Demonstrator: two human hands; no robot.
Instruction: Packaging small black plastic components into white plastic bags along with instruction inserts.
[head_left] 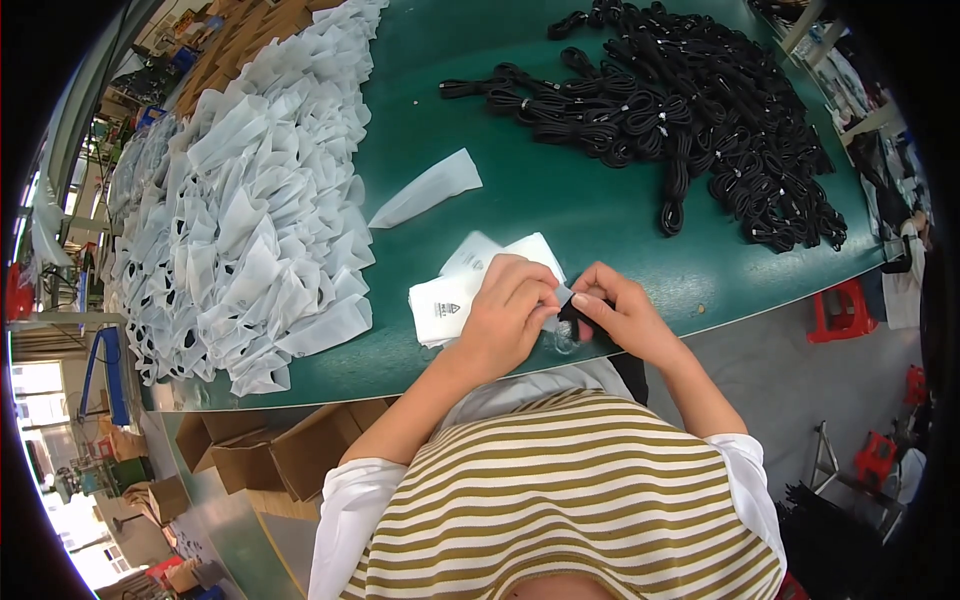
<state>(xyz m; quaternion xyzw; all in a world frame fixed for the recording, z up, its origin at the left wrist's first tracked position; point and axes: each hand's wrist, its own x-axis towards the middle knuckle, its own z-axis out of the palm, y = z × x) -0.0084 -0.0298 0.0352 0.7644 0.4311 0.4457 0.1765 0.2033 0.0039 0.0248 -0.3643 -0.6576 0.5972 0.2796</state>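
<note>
At the near edge of the green table, my left hand (508, 308) pinches a small translucent plastic bag (564, 297) between thumb and fingertips. My right hand (630, 318) is closed on a black bundled cable (577, 315) right at that bag; how much of it is inside, I cannot tell. Beneath and beside my left hand lies a stack of flat white plastic bags (438, 310) with dark print. Farther off, a single frosted bag (428, 188) lies by itself. A large heap of black bundled cables (650, 105) spreads over the far right.
A big pile of frosted bags (270, 190) with dark contents covers the table's left side. Open cardboard boxes (290, 450) stand below the near left edge. A red stool (842, 310) is on the floor to the right, beyond the table edge.
</note>
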